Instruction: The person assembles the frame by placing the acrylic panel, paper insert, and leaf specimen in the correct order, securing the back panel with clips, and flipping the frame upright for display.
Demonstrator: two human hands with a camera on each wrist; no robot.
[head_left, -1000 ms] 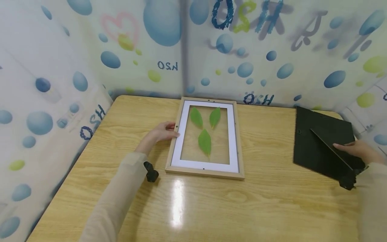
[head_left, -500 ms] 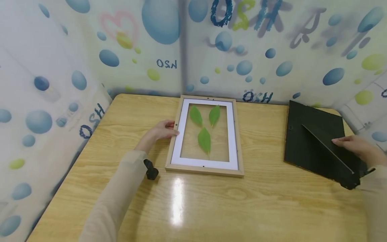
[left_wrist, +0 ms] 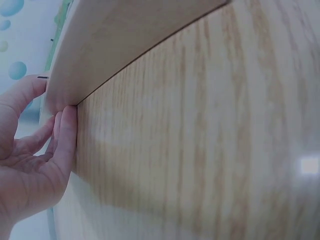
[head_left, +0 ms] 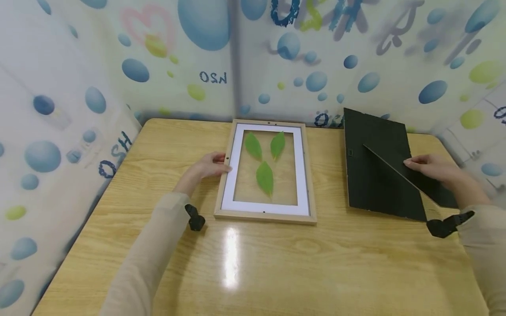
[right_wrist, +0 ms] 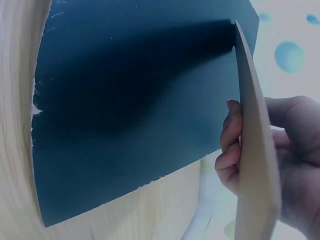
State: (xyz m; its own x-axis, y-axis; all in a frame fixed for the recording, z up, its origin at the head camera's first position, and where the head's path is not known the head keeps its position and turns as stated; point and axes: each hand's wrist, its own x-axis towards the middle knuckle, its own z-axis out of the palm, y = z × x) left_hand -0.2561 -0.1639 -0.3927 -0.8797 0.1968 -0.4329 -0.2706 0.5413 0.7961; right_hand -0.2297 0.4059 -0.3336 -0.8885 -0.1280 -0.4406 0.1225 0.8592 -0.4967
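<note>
A light wooden picture frame (head_left: 265,220) lies on the table with a white mat (head_left: 299,171) inside it. Three green leaves (head_left: 265,178) show in the mat's window. My left hand (head_left: 206,166) holds the frame's left side; in the left wrist view the thumb is over the top edge and the fingers touch the outer side. To the right, my right hand (head_left: 432,170) grips the stand leg (head_left: 411,173) of a black frame backing board (head_left: 379,175). Fingers and thumb wrap the leg from both sides in the right wrist view. The board is tilted, its black face showing.
The wooden table (head_left: 276,272) runs up to a patterned wall (head_left: 261,57) at the back, with more patterned wall at the left and right. A black wrist camera (head_left: 195,217) sits at the left cuff, and another camera (head_left: 448,224) at the right.
My right hand has carried the backing board leftward, closer to the frame, and its far edge stands higher. The left hand keeps its place on the frame. The head view has shifted slightly.
</note>
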